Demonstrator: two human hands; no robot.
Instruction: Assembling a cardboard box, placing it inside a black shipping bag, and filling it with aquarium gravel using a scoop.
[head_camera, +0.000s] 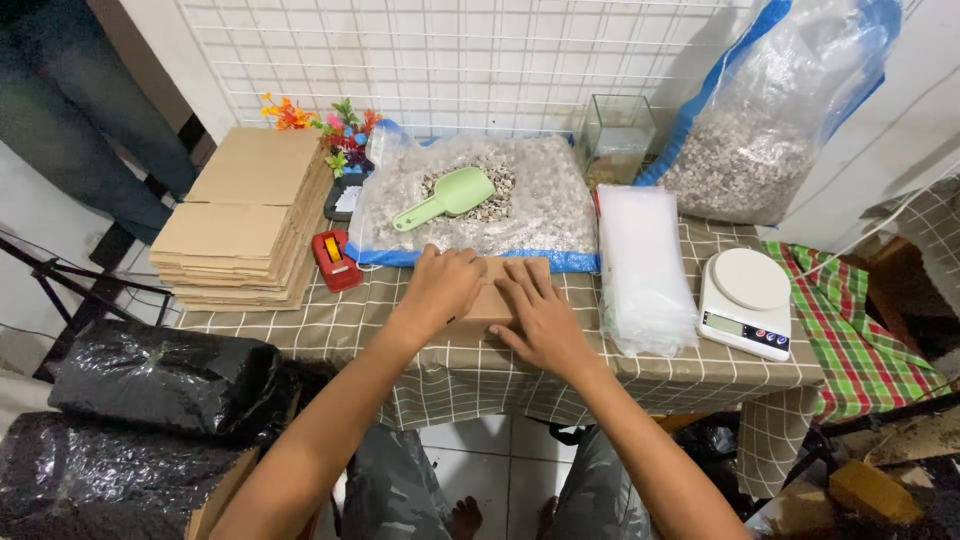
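Hands, left (440, 287) and right (540, 320), lie fingers-flat on a small brown cardboard box (497, 296) on the checked tablecloth (450, 375), just in front of the gravel-filled plastic bag (540, 215) bearing a green scoop (446, 197); the box seems light, stiff, best gripped by its sides.

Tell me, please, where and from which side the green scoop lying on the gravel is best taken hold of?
Grip the green scoop by its narrow handle, which points down-left toward the near edge of the open gravel bag. Probably come from above on the left hand side: the handle lies nearly flat and free on the stones, while the broad bowl at the upper right offers only a wide, awkward hold.
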